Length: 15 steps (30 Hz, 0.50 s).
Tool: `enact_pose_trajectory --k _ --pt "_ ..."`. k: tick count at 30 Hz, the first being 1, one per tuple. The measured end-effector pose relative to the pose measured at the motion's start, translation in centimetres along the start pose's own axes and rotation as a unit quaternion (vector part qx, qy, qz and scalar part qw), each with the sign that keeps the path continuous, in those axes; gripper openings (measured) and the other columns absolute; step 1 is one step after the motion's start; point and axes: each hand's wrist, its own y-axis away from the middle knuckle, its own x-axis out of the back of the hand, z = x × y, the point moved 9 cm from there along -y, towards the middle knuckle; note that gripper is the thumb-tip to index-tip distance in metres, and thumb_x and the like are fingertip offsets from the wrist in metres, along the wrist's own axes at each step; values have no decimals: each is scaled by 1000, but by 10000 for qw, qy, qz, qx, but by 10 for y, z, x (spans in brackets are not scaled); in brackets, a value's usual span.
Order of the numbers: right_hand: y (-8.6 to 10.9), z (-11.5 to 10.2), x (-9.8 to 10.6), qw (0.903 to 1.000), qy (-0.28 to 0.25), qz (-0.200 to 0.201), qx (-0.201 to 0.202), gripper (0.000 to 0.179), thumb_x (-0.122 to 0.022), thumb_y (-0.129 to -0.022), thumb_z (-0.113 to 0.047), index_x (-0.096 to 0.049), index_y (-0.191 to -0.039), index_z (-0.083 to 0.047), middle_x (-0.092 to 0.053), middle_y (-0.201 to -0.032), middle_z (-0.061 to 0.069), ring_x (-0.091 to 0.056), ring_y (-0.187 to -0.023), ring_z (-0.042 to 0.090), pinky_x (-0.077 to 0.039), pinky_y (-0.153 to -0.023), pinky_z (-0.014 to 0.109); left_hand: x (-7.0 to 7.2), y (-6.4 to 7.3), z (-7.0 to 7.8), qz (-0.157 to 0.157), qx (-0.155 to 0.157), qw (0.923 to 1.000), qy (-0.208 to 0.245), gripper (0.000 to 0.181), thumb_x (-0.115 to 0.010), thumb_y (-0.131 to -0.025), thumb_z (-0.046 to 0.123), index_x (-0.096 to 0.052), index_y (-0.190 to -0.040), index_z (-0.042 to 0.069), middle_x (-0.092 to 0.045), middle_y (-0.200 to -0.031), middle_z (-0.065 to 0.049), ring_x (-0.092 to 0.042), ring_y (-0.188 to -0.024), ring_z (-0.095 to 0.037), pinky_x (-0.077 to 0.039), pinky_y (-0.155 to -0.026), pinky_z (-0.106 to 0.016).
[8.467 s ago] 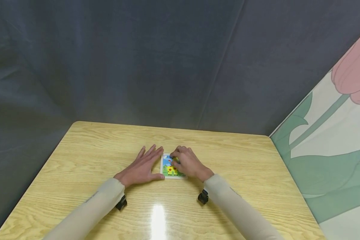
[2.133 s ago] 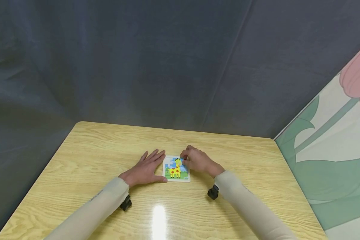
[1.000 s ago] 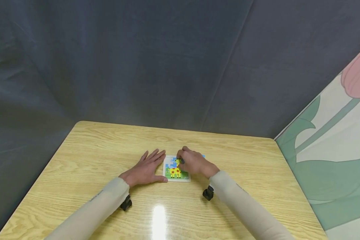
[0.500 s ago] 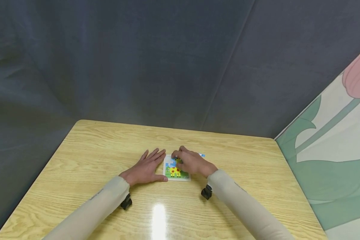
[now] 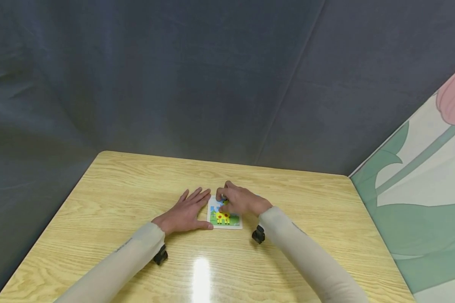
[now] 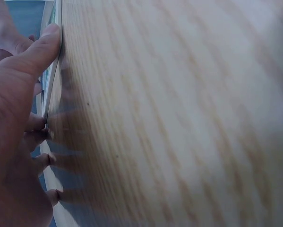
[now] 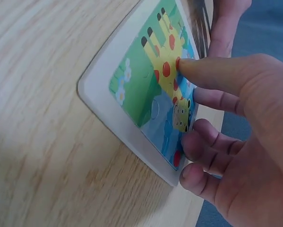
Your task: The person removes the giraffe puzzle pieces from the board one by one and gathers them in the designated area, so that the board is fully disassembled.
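A small giraffe jigsaw puzzle in a white-bordered tray lies flat on the table. My left hand lies spread beside its left side, thumb and fingertips touching the border. In the left wrist view the left thumb rests on the tray's edge. My right hand is over the upper part of the picture. Its thumb and index finger pinch at a puzzle piece by the giraffe's neck, which they largely hide. The other right fingers curl down at the tray's top edge in the right wrist view.
The wooden table reaches back to a dark curtain. A flower-patterned panel stands along the right side. A bright light reflection shows on the table in front. Black wrist cameras hang under both sleeves.
My right hand has shifted from the puzzle's upper right toward its upper middle left. A loose blue piece seen right of the tray is now mostly hidden by that hand. My left hand stays put.
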Motion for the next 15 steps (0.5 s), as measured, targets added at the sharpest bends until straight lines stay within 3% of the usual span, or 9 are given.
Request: enact_pose_trajectory --k 7,15 --pt "1 0 0 9995 -324 48 -39 13 -75 -102 -27 -65 -107 -20 -51 -119 4 -56 -94 19 -49 -84 36 -1 -1 0 -12 13 10000 -11 103 -67 -97 66 -26 -170 7 -16 -181 -6 -6 -170 -34 -3 -135 -66" --pt "3 0 -2 9998 -186 95 32 28 -74 -102 -29 -68 -128 -21 -57 -119 3 -58 -98 17 -54 -91 40 -2 -1 -2 4 12 10000 -34 103 -66 -97 67 -26 -170 7 -16 -182 -6 -6 -170 -34 -3 -135 -67"
